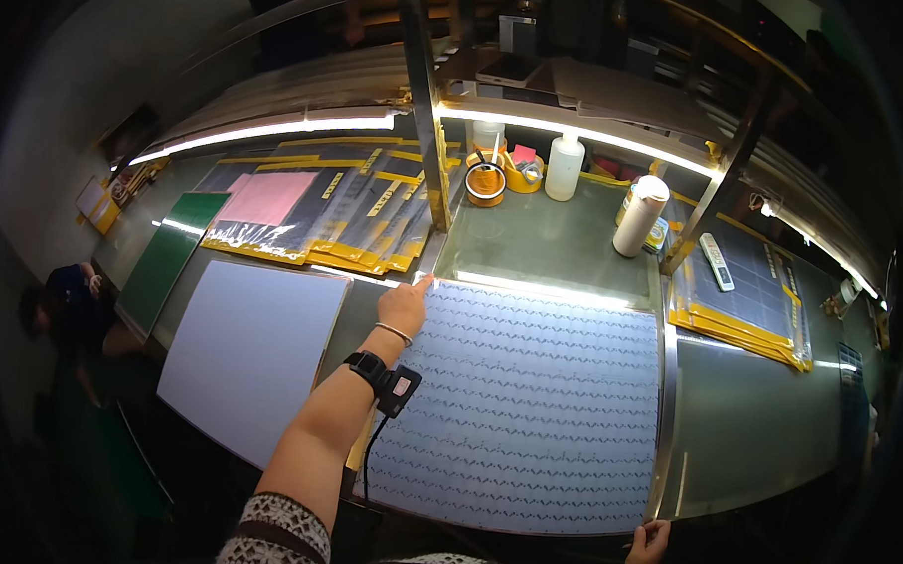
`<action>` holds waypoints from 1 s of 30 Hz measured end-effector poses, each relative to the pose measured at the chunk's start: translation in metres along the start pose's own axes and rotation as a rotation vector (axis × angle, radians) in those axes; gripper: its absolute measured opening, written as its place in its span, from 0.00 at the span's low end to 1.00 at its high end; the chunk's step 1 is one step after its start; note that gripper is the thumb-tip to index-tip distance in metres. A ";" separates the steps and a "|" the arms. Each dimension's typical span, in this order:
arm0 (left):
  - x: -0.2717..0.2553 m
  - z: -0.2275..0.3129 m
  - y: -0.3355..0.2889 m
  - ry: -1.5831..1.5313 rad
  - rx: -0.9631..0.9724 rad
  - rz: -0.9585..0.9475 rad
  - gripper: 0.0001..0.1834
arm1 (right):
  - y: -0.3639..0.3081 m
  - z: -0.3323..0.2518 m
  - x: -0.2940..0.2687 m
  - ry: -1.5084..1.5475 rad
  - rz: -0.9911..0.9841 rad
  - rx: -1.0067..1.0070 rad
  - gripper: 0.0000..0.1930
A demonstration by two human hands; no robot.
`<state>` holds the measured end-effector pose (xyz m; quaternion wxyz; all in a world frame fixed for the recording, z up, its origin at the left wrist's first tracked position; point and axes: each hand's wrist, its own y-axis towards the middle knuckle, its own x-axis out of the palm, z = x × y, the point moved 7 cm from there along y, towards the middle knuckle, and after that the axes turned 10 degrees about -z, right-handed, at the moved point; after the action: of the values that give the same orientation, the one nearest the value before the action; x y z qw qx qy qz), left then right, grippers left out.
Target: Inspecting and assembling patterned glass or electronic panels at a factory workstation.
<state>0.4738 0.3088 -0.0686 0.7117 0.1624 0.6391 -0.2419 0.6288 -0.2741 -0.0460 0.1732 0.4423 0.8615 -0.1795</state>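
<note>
A large bluish-white sheet with rows of small dark marks (537, 404) lies flat on the worktable in front of me. My left hand (403, 305) reaches to its far left corner, fingers closed together at that corner. That wrist wears a bracelet and a black strap with a small box and a cable. At the near right corner of the patterned sheet is my right hand (646, 552), low in the picture, its thumb and fingers pinched at the edge. A plain pale panel (255, 350) lies just left of my left forearm.
Behind the sheet stand a white squeeze bottle (565, 169), a white roll (641, 217) and tape rolls holding tools (485, 182). Yellow-taped dark films (359, 214) lie back left; more, with a remote control (717, 261), sit right. Metal posts (429, 122) rise behind. Another person (68, 308) is far left.
</note>
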 end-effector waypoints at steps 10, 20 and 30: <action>-0.004 0.014 -0.005 0.246 0.102 0.103 0.23 | 0.002 0.004 0.000 0.038 -0.046 0.041 0.04; -0.002 0.015 -0.003 0.287 0.161 0.150 0.24 | 0.002 0.004 0.001 0.075 -0.084 0.019 0.04; -0.015 -0.027 -0.007 -0.288 -0.114 0.132 0.22 | 0.006 0.007 0.000 0.098 -0.072 0.052 0.04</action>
<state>0.4466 0.3201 -0.0572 0.8184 0.1270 0.5311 -0.1790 0.6344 -0.2737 -0.0530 0.1126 0.4236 0.8794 -0.1859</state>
